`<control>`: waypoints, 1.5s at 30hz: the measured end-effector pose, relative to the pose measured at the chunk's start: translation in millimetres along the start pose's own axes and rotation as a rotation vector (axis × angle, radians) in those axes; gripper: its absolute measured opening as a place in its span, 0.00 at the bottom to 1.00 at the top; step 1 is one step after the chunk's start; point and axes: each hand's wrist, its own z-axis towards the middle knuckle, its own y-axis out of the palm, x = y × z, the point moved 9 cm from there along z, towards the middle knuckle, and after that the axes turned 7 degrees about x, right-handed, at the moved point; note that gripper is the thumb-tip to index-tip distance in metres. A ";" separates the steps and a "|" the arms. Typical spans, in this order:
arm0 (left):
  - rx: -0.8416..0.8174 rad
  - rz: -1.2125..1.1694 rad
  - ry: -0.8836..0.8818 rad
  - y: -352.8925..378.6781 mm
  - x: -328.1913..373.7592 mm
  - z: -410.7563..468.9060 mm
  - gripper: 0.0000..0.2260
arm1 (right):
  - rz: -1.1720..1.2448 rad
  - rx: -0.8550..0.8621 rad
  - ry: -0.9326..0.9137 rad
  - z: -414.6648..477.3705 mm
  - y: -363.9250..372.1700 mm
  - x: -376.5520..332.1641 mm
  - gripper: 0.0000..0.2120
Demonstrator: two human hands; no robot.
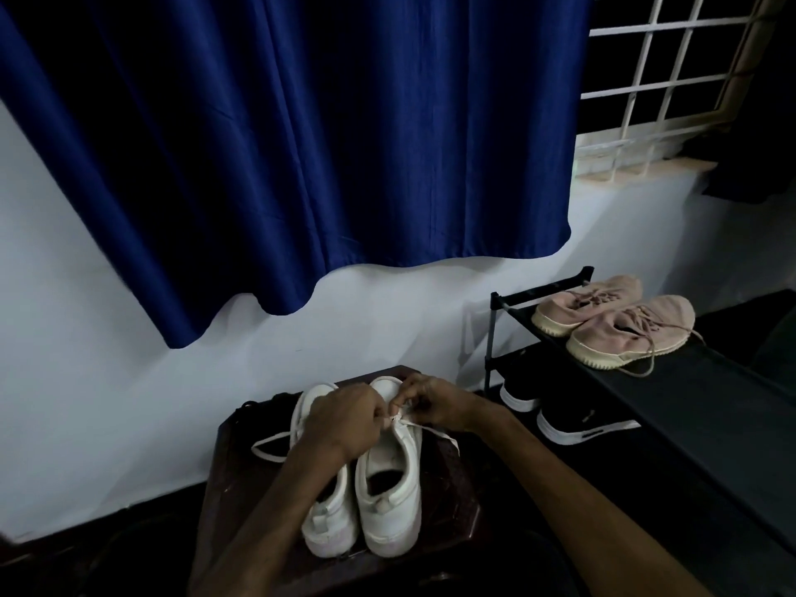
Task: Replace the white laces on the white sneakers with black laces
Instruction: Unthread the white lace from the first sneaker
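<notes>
A pair of white sneakers [387, 489] stands side by side on a small dark desk [448, 501]. The heels are toward the camera, so both hands can reach over to the laced fronts. Above the right-hand sneaker's tongue, the person's left hand [340, 420] and right hand [435, 407] meet. The fingers [408, 402] of each are curled and pinching the white lace [439, 433] at the eyelet rows, apparently to work it loose from the shoe. One freed end trails across the desk to the right of the sneakers and a slack loop lies to their left, which suggests the unlacing is under way rather than finished. Just beyond and left of the sneakers sits a dark tangle [258, 405] that may be the black laces, though the dim light leaves that unclear. No black lace shows on either shoe. To the right of the sneakers, a black shoe rack [698, 381] carries pink shoes [624, 325] on its top shelf and black shoes [577, 424] below. Farther back, above the sneakers, a blue curtain [301, 165] hangs over a pale wall [86, 338]. A white window grille [672, 58] shows high to the right of the sneakers.
</notes>
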 end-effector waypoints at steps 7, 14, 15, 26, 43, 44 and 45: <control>-0.184 0.158 0.005 22.5 -6.3 4.1 0.13 | -0.068 -0.036 0.063 2.1 5.9 8.7 0.12; 0.078 -0.459 -0.109 -8.3 -40.8 -18.9 0.05 | -0.091 -0.061 0.053 3.2 7.1 7.8 0.12; 0.133 -0.574 -0.125 -17.3 -53.0 -21.5 0.06 | -0.087 -0.058 0.052 3.5 6.4 8.2 0.12; 0.157 -0.473 -0.089 -25.5 -77.6 -29.0 0.22 | -0.067 -0.058 0.053 2.1 7.0 2.8 0.10; 0.158 -0.136 -0.041 -37.4 -76.7 -59.8 0.16 | -0.102 0.152 0.206 -17.6 -24.4 -11.2 0.11; 0.146 -0.116 -0.029 -35.4 -72.4 -58.3 0.16 | -0.120 0.264 0.238 -24.4 -32.5 -16.5 0.10; 0.134 -0.082 -0.026 -33.3 -68.6 -57.2 0.15 | -0.120 0.338 0.253 -30.4 -36.1 -24.6 0.09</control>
